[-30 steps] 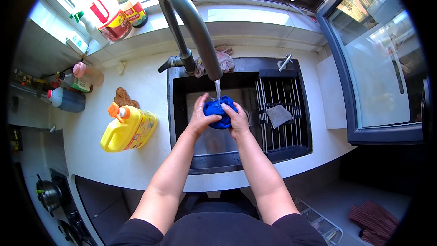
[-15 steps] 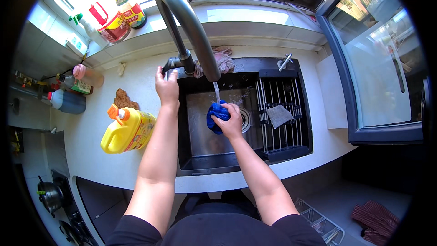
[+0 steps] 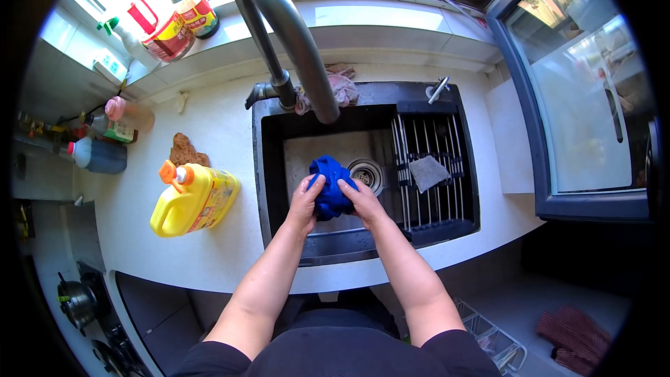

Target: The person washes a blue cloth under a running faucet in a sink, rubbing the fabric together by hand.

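Note:
A crumpled blue cloth (image 3: 330, 183) is held between my two hands over the dark sink (image 3: 273, 167). My left hand (image 3: 304, 202) grips its left side, the thumb on top. On the opposite side my right hand (image 3: 363, 202) closes round it the same way. The fingers under the cloth are hidden. Beyond my hands arches the tall grey faucet (image 3: 296, 49), with no water coming from its spout. Its lever (image 3: 259, 95) is at the left of its base. To the right of the cloth lies the round drain (image 3: 366, 176).
A drying rack (image 3: 431, 167) spans the sink's right part, bearing a grey scouring pad (image 3: 428, 173). Left of the sink stand a yellow detergent jug (image 3: 195, 199) and a brown rag (image 3: 187, 150). A pinkish cloth (image 3: 340, 91) lies behind the faucet. An opened window (image 3: 586, 98) reaches in at right.
The water stream has stopped. My left hand has left the faucet lever and now grips the blue cloth with my right. The cloth has come slightly nearer to me.

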Demonstrator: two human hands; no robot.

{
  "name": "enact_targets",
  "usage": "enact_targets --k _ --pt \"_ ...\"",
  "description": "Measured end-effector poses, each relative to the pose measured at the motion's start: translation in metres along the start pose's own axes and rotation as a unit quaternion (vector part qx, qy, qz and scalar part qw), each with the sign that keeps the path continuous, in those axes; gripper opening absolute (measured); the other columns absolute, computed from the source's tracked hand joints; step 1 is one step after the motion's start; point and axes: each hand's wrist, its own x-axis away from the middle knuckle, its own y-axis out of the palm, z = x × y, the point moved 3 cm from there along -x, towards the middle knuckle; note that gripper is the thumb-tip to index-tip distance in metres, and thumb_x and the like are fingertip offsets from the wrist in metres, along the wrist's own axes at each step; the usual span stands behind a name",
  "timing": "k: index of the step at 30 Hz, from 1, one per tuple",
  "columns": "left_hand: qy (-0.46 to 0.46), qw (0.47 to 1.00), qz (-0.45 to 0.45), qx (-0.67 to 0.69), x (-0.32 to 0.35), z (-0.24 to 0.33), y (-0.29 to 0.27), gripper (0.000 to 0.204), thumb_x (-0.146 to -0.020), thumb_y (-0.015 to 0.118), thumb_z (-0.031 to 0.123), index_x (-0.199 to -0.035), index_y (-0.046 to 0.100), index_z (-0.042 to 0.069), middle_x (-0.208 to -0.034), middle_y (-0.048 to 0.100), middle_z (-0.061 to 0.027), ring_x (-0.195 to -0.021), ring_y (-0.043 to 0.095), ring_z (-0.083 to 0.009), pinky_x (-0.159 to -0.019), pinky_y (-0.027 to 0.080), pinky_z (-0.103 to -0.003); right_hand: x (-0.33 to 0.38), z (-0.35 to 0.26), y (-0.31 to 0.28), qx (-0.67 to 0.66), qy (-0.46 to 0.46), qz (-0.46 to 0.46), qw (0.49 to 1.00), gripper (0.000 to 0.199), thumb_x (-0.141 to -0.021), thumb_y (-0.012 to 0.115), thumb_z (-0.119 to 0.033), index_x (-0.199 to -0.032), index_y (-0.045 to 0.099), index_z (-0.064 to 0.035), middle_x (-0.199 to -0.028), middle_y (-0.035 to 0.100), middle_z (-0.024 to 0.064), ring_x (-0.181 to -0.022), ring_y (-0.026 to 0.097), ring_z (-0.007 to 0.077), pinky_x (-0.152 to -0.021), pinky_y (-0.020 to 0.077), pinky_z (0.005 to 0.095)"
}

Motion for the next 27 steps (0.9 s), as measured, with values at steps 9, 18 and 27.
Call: enact_targets --k 9,18,27 --pt "-0.303 0.918 -0.025 0.256 0.018 -0.008 0.004 0.090 -0.073 0.042 0.079 -0.128 0.045 0.007 -0.122 0.054 -0.0167 -0.108 0.056 -0.0325 -0.095 0.042 -0.050 0.046 -0.016 0.055 0.396 -0.382 0.044 0.834 0.035 -0.066 0.077 -0.031 -0.081 0.062 -0.0027 -0.075 0.058 0.0105 -0.073 0.060 0.0282 -0.063 0.0482 0.0338" --pt "-0.224 0.932 0.068 0.276 -0.002 -0.064 0.010 0.035 -0.085 0.048 0.034 -0.105 0.058 0.008 -0.104 0.062 -0.0131 -0.097 0.061 -0.0277 -0.091 0.046 -0.045 0.010 0.014 0.003 0.372 -0.322 0.301 0.817 0.018 -0.067 0.068 -0.019 -0.064 0.056 -0.0066 -0.076 0.058 0.0114 -0.073 0.059 0.0308 -0.067 0.0476 0.0399" --pt "-0.183 0.948 0.100 0.238 -0.002 -0.061 0.012 0.026 -0.073 0.066 0.029 -0.091 0.058 0.012 -0.092 0.063 -0.0075 -0.086 0.061 -0.0250 -0.081 0.049 -0.039 -0.003 0.019 0.011 0.349 -0.276 0.356 0.822 0.014 -0.066 0.062 -0.012 -0.061 0.051 -0.0041 -0.072 0.054 0.0143 -0.076 0.054 0.0346 -0.068 0.0425 0.0444"
